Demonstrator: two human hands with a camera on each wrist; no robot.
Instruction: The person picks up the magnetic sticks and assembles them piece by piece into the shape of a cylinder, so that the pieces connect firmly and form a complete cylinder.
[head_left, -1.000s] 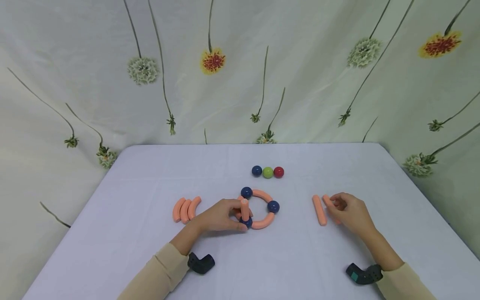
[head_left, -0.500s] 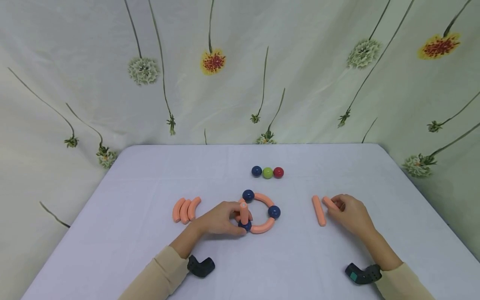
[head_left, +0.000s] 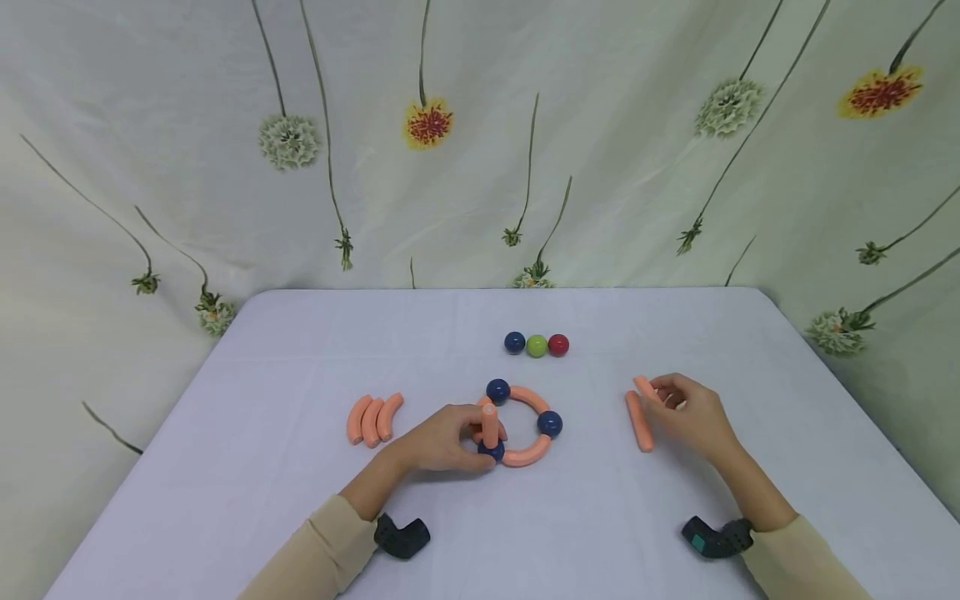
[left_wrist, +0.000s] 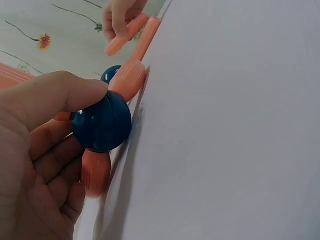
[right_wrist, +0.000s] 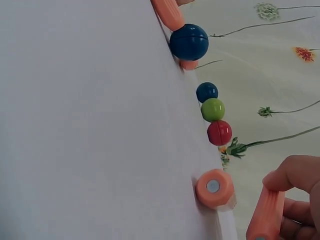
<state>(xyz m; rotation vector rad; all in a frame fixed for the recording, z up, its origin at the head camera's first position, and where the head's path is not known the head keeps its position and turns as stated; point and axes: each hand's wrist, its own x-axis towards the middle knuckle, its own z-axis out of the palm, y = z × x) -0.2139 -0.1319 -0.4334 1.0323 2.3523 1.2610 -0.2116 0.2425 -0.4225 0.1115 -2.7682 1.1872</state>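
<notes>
Gripping the blue ball under an upright rod in your left hand, you pinch a separate rod above the tabletop in your right hand.

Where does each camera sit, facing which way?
Head: on the head, facing forward and down at the table; left hand, right hand, both sleeves show.
Left wrist: worn there, facing the navy ball the left hand grips; right hand visible behind.
Right wrist: worn there, facing the straight stick the right hand holds and the ball row beyond.
Shared: both wrist views show that stick.
</notes>
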